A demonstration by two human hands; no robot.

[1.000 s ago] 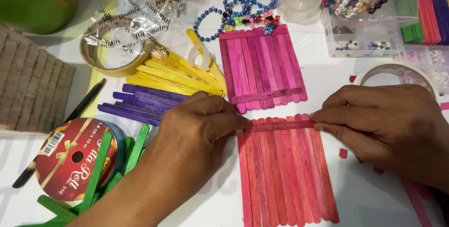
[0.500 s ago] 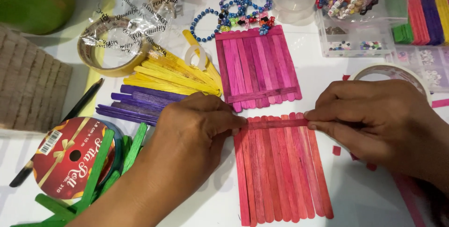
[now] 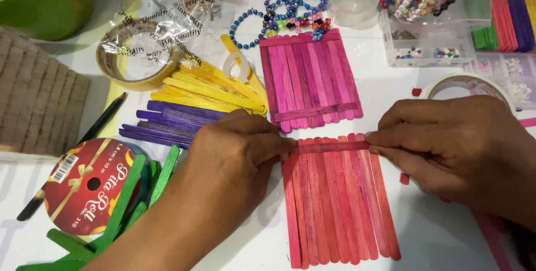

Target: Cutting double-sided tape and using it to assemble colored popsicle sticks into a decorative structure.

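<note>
Crossbar placement is the step in hand, as I judge it. My left hand (image 3: 234, 148) pinches one end of a single red stick (image 3: 332, 147) and my right hand (image 3: 452, 137) pinches the other — each grip closed, thumb against forefinger. The stick lies crosswise over the top of the red stick panel (image 3: 340, 204), which rests flat on the white worktop (image 3: 391, 89) at 6 o'clock from the finished pink stick panel (image 3: 310, 78).

Next move, in my estimate: press evenly along the crossbar and keep it square to the uprights, as on the pink one.

Not verifiable — whether glue or tape sits under the crossbar, and whether it is bonded yet. My right hand partly covers a tape roll (image 3: 466, 84) at 3 o'clock. My thumbs are mostly hidden. The panel's lower left corner is cut off by the frame edge.
</note>
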